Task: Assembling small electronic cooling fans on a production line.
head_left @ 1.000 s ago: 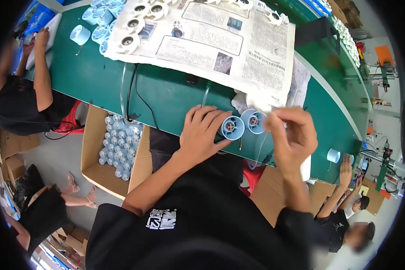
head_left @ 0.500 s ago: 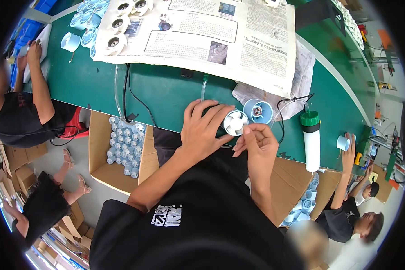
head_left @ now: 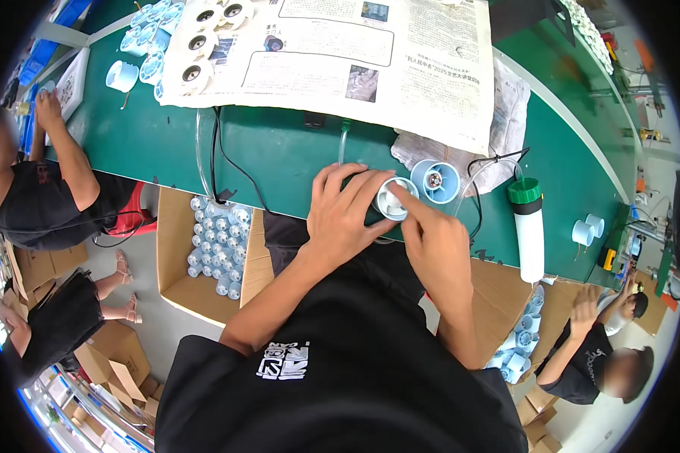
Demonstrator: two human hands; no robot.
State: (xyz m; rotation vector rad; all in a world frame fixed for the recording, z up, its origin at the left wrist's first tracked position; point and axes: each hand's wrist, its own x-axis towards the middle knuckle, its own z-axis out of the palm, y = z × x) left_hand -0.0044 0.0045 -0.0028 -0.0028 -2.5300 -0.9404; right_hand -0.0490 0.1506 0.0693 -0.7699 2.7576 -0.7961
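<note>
My left hand (head_left: 345,205) is wrapped round a light-blue cup-shaped housing (head_left: 410,189) at the front edge of the green bench. Inside its mouth sits a white bladed fan wheel (head_left: 391,201). From the right, my right hand (head_left: 437,240) reaches in with its index finger stretched onto the fan wheel; its other fingers are partly hidden. A second light-blue housing (head_left: 449,183) stands just to the right, with a small metallic part at its centre and no fan wheel over it.
A newspaper sheet (head_left: 438,83) covers the far bench, with white round parts (head_left: 196,74) at its left. A green-capped white tube (head_left: 531,234) lies at right beside cables. Cardboard boxes of blue housings (head_left: 217,241) stand below. Co-workers sit left and right.
My right hand has gone from closed fingertips beside the housing to an index finger laid on the fan wheel. At right, the co-worker's hand has left a blue housing on the bench.
</note>
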